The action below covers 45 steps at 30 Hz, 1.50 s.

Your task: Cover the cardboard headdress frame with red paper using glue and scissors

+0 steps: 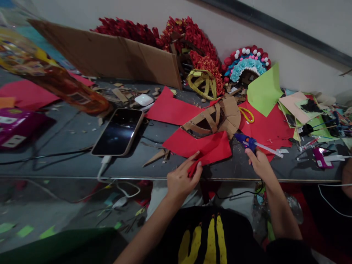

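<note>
My left hand (183, 179) is at the table's front edge, its fingers closed on the near edge of a folded red paper (211, 148). My right hand (258, 161) grips a blue glue gun (246, 141) with a clear glue stick out of its back; its nozzle points left, close to the cardboard. Beyond the red paper lies a cardboard frame (211, 119) of curved strips, partly resting on the paper. A yellow loop (247, 114) lies to its right on more red sheets (271, 128).
A phone (118, 132) with a white cable, a tilted bottle (79, 91) and a purple box (22, 128) are on the left. A cardboard panel (115, 55), red decorations (192, 40) and a beaded headpiece (247, 64) stand behind. Another person's arm (347, 178) shows at the right edge.
</note>
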Available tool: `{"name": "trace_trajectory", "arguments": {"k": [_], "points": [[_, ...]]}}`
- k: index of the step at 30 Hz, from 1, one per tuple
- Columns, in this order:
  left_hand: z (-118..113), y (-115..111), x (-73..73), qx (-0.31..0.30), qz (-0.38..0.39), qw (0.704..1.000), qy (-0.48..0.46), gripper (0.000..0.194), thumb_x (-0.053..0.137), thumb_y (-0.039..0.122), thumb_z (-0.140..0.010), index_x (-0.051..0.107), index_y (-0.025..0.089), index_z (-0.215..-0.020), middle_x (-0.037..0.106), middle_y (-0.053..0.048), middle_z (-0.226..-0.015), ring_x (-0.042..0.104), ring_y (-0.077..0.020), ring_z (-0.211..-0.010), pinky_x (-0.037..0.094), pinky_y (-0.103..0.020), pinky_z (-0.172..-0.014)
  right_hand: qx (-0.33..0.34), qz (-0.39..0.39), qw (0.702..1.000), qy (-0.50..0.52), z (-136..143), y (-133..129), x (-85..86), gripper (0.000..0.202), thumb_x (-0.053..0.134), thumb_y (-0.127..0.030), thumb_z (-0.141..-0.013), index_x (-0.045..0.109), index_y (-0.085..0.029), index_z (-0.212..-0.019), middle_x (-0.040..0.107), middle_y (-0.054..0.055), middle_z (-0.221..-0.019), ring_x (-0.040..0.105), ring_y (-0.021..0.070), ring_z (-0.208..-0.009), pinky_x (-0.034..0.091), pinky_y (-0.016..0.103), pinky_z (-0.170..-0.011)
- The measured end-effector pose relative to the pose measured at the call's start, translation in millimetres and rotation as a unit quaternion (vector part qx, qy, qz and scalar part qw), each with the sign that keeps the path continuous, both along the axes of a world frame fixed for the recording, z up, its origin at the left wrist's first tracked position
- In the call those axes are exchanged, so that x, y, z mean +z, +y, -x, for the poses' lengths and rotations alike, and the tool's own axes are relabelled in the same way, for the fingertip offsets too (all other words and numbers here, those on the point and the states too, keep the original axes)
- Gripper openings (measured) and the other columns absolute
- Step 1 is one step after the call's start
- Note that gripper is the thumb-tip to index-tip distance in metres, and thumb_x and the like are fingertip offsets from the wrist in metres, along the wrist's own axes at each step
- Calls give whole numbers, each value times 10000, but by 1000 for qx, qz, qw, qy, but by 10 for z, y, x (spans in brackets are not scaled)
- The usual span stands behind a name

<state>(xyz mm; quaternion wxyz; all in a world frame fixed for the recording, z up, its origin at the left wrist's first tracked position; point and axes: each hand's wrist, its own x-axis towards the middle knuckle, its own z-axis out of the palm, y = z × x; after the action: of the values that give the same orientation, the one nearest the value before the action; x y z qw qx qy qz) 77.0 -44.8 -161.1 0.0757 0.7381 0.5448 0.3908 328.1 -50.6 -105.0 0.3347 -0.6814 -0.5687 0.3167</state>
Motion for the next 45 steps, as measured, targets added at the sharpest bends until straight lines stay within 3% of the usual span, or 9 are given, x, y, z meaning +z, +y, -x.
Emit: {"name": "trace_trajectory", "arguments": {"k": [4,8,15,22,29,36,45], "points": [[-5,1,2,1,0,1000,0,182,494,275,-851,653,202,-802,720,-58,-1023,699,-176,-831,524,-228,-623,23,54,998,-10,20,-38,34,420,412,-575,-843,586,-194,-874,493,-34,-499,507,152,-458,391,263,-485],[-11,7,-8,4,-13,1000,2,188,493,267,-851,659,195,-800,720,-58,-1022,700,-170,-822,520,-220,-628,-6,28,999,-32,-5,-62,39,442,423,-599,-834,587,-189,-860,500,-29,-514,508,153,-475,410,276,-537],[-7,17,-14,-2,-50,999,-6,161,523,239,-846,658,169,-795,730,-75,-977,705,-170,-795,519,-207,-626,-24,38,997,69,-16,-76,-28,521,410,-643,-819,578,-166,-947,587,15,-659,517,136,-515,408,252,-491],[-8,19,-18,-4,-56,998,-7,152,523,235,-847,660,170,-829,729,-73,-980,705,-176,-805,528,-219,-640,11,63,998,-7,34,-95,-26,503,386,-611,-842,588,-173,-985,517,-24,-544,524,151,-472,412,269,-499],[-6,20,-45,-2,-36,999,-16,158,520,239,-842,668,187,-826,723,-59,-1010,703,-174,-825,531,-222,-645,17,72,997,-31,-2,-125,40,517,385,-614,-838,590,-169,-1002,530,-26,-564,534,150,-475,423,271,-529],[-8,16,-47,-4,-41,999,-14,159,515,240,-843,660,182,-811,729,-59,-989,704,-174,-812,531,-226,-653,-33,40,998,30,-19,-35,63,563,389,-663,-811,592,-150,-923,605,22,-664,525,127,-484,405,253,-487],[-9,19,-27,-4,-61,998,-16,134,532,212,-835,662,179,-829,733,-59,-972,704,-168,-802,532,-217,-658,20,4,1000,-17,96,125,60,530,347,-643,-847,575,-171,-924,528,-9,-589,524,142,-476,418,260,-499]]}}
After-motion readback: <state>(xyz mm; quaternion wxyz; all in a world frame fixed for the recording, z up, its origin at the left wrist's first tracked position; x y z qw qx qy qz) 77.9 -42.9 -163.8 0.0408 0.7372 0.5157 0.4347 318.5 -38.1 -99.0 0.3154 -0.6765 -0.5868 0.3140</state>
